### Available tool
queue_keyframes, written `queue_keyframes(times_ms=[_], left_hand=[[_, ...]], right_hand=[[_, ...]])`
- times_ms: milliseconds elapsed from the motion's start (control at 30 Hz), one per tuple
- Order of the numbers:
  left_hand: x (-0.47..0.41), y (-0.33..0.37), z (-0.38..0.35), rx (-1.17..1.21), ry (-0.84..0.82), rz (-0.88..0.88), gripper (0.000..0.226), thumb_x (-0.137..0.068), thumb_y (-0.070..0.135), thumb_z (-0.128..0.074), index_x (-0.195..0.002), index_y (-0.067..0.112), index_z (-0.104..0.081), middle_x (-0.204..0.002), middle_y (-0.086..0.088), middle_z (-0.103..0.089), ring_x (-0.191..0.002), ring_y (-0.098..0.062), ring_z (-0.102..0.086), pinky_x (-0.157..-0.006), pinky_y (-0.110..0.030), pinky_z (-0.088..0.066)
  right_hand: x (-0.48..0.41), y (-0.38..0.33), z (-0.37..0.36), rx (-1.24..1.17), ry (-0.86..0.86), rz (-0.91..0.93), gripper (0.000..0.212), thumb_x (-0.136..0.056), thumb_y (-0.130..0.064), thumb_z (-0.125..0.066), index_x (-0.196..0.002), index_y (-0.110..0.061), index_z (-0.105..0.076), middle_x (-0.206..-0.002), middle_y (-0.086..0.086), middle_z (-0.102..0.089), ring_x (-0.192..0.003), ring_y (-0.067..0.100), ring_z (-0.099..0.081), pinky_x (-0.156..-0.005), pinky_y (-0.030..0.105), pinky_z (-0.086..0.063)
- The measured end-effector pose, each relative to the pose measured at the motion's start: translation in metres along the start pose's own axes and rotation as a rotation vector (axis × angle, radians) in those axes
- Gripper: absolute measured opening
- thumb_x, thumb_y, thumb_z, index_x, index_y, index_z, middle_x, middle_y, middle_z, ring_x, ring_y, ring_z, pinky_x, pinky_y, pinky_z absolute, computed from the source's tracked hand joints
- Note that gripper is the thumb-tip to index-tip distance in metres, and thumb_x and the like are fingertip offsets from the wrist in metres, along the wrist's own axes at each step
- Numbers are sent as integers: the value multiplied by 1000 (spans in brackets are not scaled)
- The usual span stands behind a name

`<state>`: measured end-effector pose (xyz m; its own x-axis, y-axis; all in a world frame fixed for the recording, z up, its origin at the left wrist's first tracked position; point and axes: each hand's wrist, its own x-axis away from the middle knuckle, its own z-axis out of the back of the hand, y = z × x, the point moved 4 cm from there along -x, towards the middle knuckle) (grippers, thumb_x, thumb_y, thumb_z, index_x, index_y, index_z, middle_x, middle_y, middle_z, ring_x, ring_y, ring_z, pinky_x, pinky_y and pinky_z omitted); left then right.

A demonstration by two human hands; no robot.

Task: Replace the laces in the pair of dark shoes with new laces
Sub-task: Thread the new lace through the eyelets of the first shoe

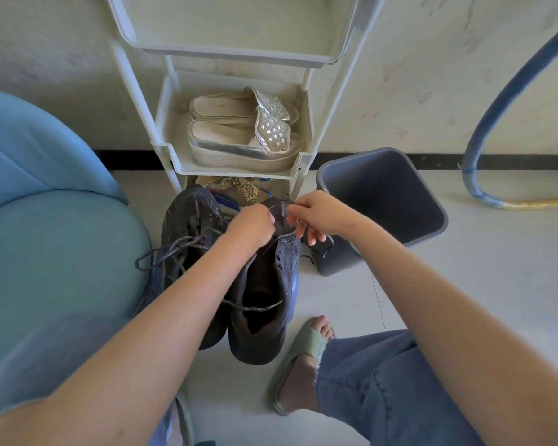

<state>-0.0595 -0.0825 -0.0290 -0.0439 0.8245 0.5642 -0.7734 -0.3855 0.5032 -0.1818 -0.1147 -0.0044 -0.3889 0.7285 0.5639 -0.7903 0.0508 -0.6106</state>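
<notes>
Two dark shoes stand side by side on the floor, toes pointing away from me. The left shoe still carries its dark speckled lace, which loops out to the left. Over the toe end of the right shoe, my left hand is curled at the eyelets, pinching its lace. My right hand pinches a strand of the same lace at the shoe's front right. A loose length of that lace lies across the shoe's opening.
A white shoe rack stands just beyond the shoes, holding silver platform sandals. A grey bin sits to the right, a blue cushioned seat to the left, a hose at far right. My sandalled foot rests nearby.
</notes>
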Motion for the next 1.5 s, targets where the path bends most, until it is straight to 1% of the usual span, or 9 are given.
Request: queue_keyframes(times_ms=[233,333,600,700,800,1033,1133,1333,1500], left_hand=[[-11,6,-17,-264,85,-83,22,-89,15,-59,-109,14,-68,-113,-6,-67,-114,-25,-56,-98,-37,-46],[-12,10,-15,-138,156,-117,21,-93,15,-52,-107,13,-68,-114,-8,-66,-112,-26,-56,-96,-39,-46],[-21,-4,-19,-509,176,-77,32,-94,24,-53,-126,19,-56,-132,-9,-50,-126,-30,-39,-104,-39,-32],[-21,0,-17,-371,228,-86,23,-91,24,-56,-111,18,-66,-120,-7,-60,-116,-29,-48,-96,-38,-39],[-16,5,-12,97,276,-124,18,-90,19,-60,-108,16,-62,-113,-7,-61,-105,-25,-57,-91,-37,-44],[-12,8,-2,1001,-29,177,20,-101,10,-37,-102,9,-57,-87,-5,-65,-67,-13,-59,-64,-22,-46],[-9,7,5,998,43,54,16,-98,14,-47,-102,8,-61,-81,-2,-65,-65,-10,-58,-59,-18,-47],[-1,10,5,1072,53,-38,22,-94,5,-53,-112,-6,-63,-92,-17,-65,-72,-21,-64,-63,-20,-57],[-2,12,5,1200,-32,14,24,-94,10,-55,-116,0,-61,-88,-6,-65,-80,-14,-63,-73,-19,-53]], right_hand=[[-4,6,-4,0,10,9,19,-100,-10,-42,-112,-13,-56,-68,4,-67,-37,8,-50,-44,18,-42],[-5,5,1,21,52,38,19,-100,-15,-45,-109,-10,-61,-63,1,-64,-33,5,-42,-43,15,-40],[-6,11,4,-6,87,57,20,-100,-27,-47,-99,-13,-62,-62,3,-64,-31,5,-39,-40,11,-38],[-6,9,2,-13,54,82,19,-99,-26,-49,-94,-15,-63,-63,2,-64,-32,4,-41,-42,14,-40],[-6,8,3,-30,48,88,16,-99,-20,-49,-91,-14,-61,-68,5,-66,-40,7,-51,-47,20,-45],[-5,17,-1,18,-52,10,16,-99,-13,-45,-99,-11,-61,-67,5,-64,-51,15,-56,-45,18,-46],[-6,19,-2,67,-71,4,17,-99,-13,-45,-100,-11,-62,-67,4,-64,-55,18,-58,-45,18,-46],[-7,8,5,-257,-13,154,43,-89,-15,-67,-128,-9,-53,-102,4,-70,-85,16,-68,-82,24,-54],[-6,4,11,-325,150,233,35,-85,-17,-71,-118,-9,-62,-80,18,-70,-48,9,-52,-56,18,-49]])
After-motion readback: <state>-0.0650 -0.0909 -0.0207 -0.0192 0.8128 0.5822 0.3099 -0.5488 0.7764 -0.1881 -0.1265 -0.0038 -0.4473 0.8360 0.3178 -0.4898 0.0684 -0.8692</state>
